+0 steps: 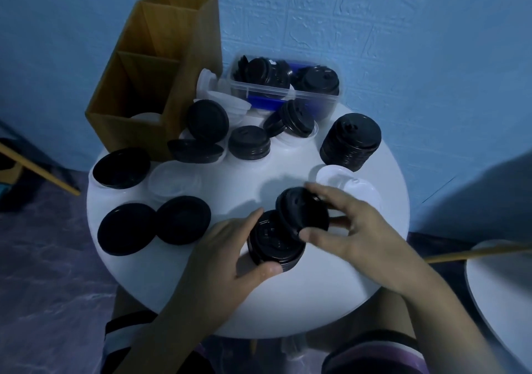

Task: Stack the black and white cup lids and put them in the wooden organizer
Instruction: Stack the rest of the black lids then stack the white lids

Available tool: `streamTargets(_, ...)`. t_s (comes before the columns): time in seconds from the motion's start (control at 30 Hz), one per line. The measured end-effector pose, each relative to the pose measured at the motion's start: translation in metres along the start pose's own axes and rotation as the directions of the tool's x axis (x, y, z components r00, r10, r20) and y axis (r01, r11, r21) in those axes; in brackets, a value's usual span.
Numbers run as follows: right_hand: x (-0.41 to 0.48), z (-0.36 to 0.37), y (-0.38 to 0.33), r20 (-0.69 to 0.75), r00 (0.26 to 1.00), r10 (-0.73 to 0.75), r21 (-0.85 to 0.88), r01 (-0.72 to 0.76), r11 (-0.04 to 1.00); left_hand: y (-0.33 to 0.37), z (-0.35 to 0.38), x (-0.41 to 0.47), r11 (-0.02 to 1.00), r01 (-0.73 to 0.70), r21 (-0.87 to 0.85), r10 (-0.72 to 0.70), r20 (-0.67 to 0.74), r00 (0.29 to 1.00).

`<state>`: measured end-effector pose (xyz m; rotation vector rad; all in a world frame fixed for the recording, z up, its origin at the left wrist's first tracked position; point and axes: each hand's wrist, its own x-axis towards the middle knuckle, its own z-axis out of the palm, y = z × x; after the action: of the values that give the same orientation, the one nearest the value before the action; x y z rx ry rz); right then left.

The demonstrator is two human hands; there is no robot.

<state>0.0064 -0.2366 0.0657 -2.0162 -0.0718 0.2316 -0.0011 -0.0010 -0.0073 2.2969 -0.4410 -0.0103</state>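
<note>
Round white table (288, 301). Left hand (224, 247) curls round a short black stack (270, 247) near the front edge, thumb on its near side. Right hand (354, 229) pinches one black lid (302, 215) by the rim, tilted, its low edge probably touching the stack's top. Raised marks on the stack's top lid are too blurred to read.

Organizer (184, 85) stands at the far-left edge, with a white lid (144, 117) in its front compartment. Tall black stack (351, 143) sits near the far-right edge. Clear tub (288, 92) of black lids is at the far edge. White lids (348, 183) lie just beyond the right hand. Flat black lids (126, 229) lie at the left edge, with more loose lids mid-table.
</note>
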Motion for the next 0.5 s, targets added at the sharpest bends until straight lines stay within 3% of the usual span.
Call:
streamTargets(0.2,0.003,0.014,-0.002,0.199,0.978,-0.069,-0.369,0.14,0.919,0.002,0.001,0.002,0.997,0.036,-0.067,-0.036,-0.005,0.999)
streamTargets(0.5,0.006,0.011,-0.004,0.273,0.96,-0.054,-0.452,0.178,0.874,0.007,-0.005,0.004,0.998,0.024,-0.051,-0.024,0.009,1.0)
